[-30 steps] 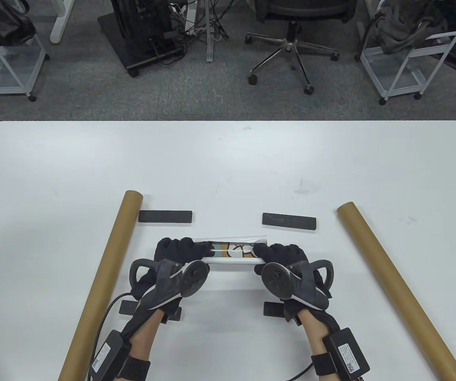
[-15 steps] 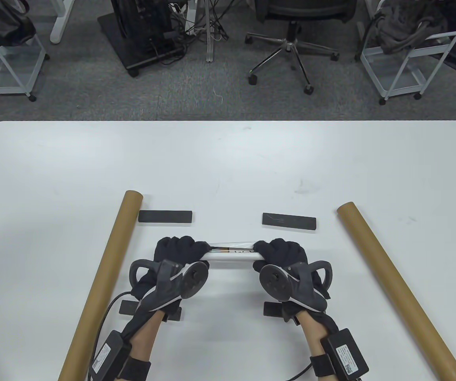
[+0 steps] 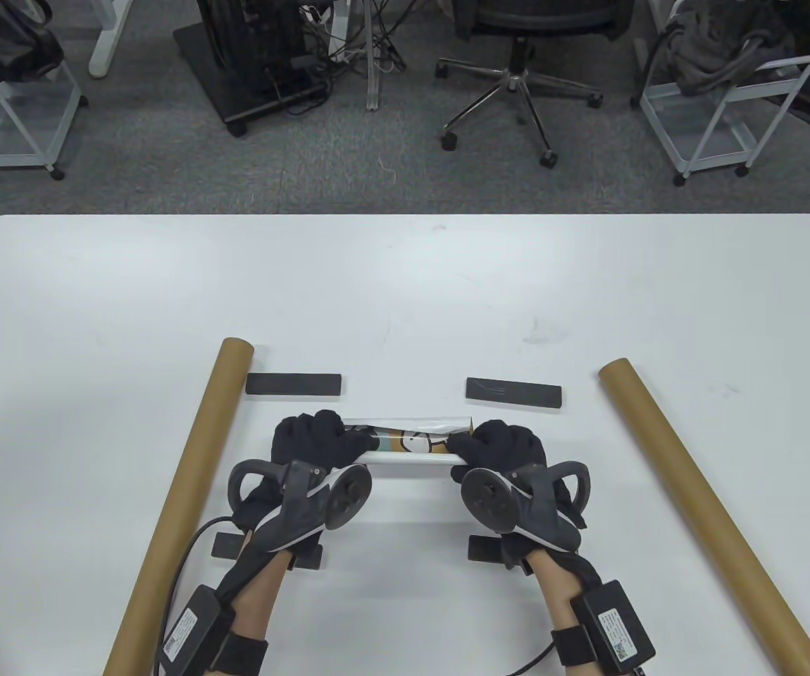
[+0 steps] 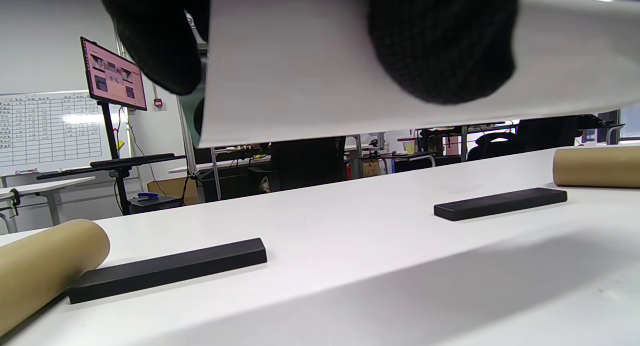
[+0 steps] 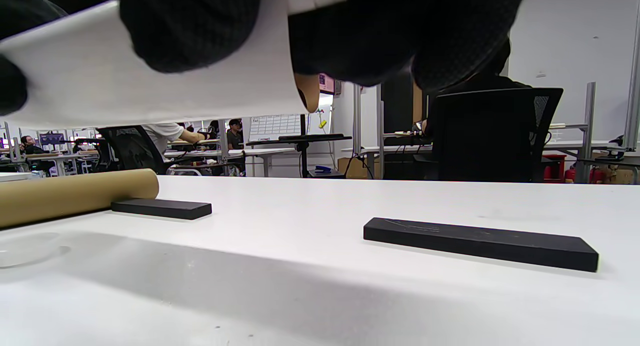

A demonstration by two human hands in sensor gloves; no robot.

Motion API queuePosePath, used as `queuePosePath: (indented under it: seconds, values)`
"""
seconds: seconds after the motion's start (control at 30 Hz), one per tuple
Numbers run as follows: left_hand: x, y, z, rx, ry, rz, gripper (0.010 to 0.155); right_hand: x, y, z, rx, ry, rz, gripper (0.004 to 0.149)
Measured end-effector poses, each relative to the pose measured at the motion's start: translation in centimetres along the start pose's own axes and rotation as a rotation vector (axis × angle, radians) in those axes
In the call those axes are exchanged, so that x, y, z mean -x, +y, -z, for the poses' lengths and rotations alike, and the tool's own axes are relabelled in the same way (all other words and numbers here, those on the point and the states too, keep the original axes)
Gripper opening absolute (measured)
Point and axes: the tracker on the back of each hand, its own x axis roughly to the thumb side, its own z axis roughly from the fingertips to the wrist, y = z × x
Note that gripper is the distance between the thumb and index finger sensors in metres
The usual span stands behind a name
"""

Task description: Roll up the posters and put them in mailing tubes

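White table [image 3: 405, 282], two cardboard tubes [image 3: 187, 486] [image 3: 701, 507], four black bars [image 3: 294, 384]

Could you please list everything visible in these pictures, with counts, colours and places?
poster: one, white back with a colour print inside, rolled, held off the table between both hands.
mailing tubes: two, brown cardboard, one lying to the left of the hands, one to the right.
far bars: two, black, flat on the table beyond the poster, left and right.
near bars: two, black, partly hidden under the wrists, left and right.
table: one, white.
office chair: one, black, on the floor beyond the table.
wire carts: two, white, far left and far right.
left hand: black glove, grips the poster's left end.
right hand: black glove, grips its right end.
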Motion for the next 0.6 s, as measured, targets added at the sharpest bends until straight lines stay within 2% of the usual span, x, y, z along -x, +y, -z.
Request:
queuePosePath:
  seconds: [0.4, 0.6]
  values:
    - [-0.09, -0.10, 0.05, 0.010, -0.020, 0.016, 0.057, 0.50, -0.01, 0.05, 0.007, 0.018, -0.003, 0.059]
    - [-0.01, -0.15, 0.08, 0.013, -0.018, 0.004, 0.054, 0.47, -0.02, 0.06, -0.002, 0.010, -0.012, 0.053]
